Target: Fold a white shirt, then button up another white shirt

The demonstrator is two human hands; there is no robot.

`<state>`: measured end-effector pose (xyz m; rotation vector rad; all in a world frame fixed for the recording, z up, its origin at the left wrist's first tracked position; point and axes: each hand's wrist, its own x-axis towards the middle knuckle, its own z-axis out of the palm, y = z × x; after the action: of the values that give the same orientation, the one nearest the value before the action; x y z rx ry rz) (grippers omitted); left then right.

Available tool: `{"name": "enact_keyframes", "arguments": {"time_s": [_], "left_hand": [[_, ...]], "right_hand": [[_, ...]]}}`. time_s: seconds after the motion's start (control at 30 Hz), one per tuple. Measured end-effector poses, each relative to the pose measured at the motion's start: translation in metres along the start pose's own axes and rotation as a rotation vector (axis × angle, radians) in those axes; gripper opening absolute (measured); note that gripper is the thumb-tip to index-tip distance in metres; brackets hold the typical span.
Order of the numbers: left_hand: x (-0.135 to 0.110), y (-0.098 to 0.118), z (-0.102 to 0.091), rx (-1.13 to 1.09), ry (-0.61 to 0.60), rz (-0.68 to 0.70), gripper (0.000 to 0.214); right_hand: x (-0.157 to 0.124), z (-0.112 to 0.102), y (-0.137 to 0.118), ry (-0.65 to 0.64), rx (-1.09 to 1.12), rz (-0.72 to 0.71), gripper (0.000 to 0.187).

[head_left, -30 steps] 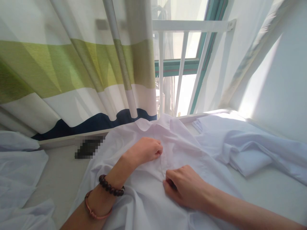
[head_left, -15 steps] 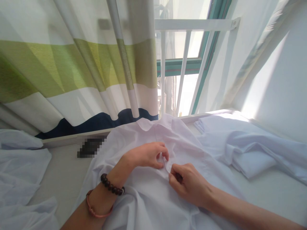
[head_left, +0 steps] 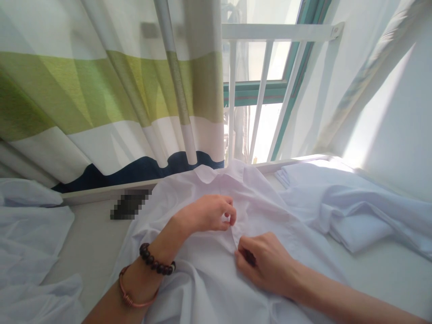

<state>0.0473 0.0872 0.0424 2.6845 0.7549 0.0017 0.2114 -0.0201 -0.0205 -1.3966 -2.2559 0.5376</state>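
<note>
A white collared shirt (head_left: 209,265) lies spread out in front of me, its collar at the far end. My left hand (head_left: 211,213) is over the front opening, its fingers curled in towards the thumb at the shirt's edge. Below it and to the right, my right hand (head_left: 265,261) pinches the same front edge between thumb and bent fingers. A fold of the cloth runs taut between the two hands. Whatever small part lies under the fingertips, such as a button, is hidden. A dark beaded bracelet (head_left: 157,261) and a copper-coloured bangle (head_left: 126,297) circle my left wrist.
Folded white clothing (head_left: 357,229) lies to the right, more white cloth (head_left: 30,243) to the left. A blurred dark object (head_left: 130,204) rests beside the shirt. Behind are a striped curtain (head_left: 118,90), a white railing (head_left: 280,32) and a window with a green frame (head_left: 256,92).
My left hand has shifted slightly up, and its thumb and fingers have drawn closer together. My right hand has moved slightly down, keeping its pinch on the shirt edge. The view has tilted slightly.
</note>
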Motion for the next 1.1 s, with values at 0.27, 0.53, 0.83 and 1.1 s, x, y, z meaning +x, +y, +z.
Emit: {"name": "enact_keyframes", "arguments": {"time_s": [0.27,0.53,0.83,1.1], "left_hand": [[-0.002,-0.003,0.005,-0.058,-0.046,-0.033,0.015],[0.001,-0.003,0.008,0.041,0.053,-0.06,0.027],[0.007,-0.013,0.029,0.064,-0.051,-0.094,0.047],[0.003,-0.026,0.05,0.138,0.071,-0.132,0.055]], "right_hand": [[0.0,-0.002,-0.003,-0.056,-0.141,0.008,0.017],[0.001,-0.009,-0.007,-0.066,-0.121,0.08,0.018],[-0.001,-0.003,-0.005,-0.117,-0.247,0.069,0.016],[-0.002,-0.016,-0.007,-0.164,-0.332,0.055,0.023]]}}
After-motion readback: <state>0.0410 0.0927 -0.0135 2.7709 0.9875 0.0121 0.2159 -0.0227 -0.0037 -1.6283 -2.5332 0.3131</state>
